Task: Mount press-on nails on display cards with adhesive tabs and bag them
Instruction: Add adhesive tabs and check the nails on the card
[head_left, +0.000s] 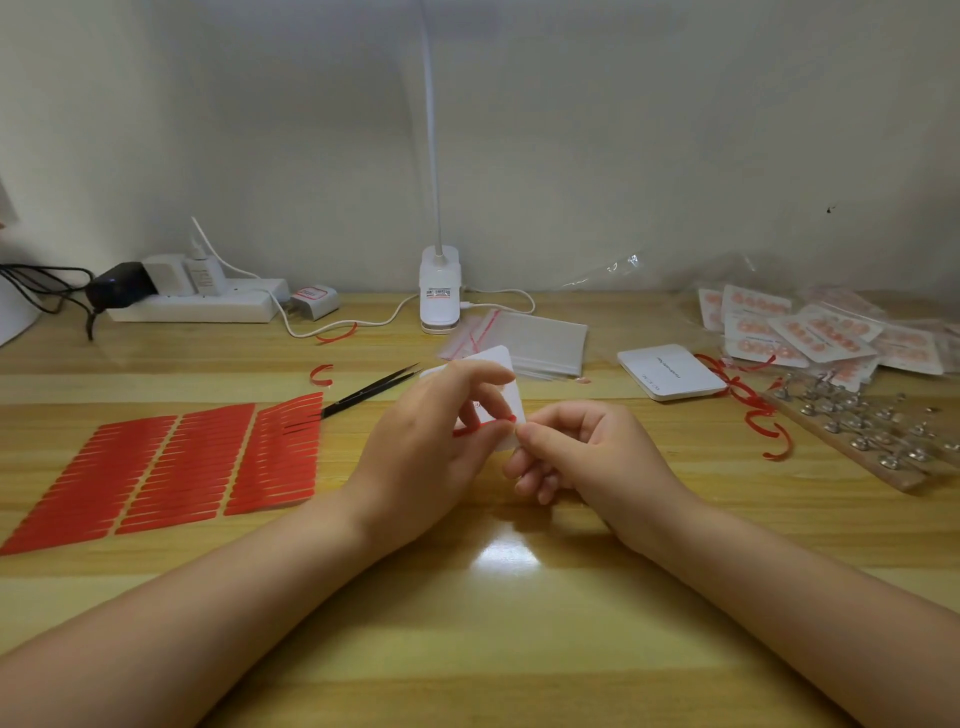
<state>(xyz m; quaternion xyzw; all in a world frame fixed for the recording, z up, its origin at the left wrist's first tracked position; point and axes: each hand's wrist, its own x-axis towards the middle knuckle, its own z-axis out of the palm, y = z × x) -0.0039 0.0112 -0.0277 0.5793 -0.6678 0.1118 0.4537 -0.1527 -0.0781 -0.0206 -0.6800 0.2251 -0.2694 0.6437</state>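
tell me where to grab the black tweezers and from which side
Grip the tweezers at mid-body, coming from above. They lie flat on the table, tips pointing up-right toward the white card, rear end overlapping the red tab sheet, so pinching the two long sides lifts them cleanly.

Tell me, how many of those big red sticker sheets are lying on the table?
3, side by side at the table's left: the left sheet, the middle sheet, and the right sheet, whose top edge lies beside the black tweezers. More could be stacked underneath, unseen.
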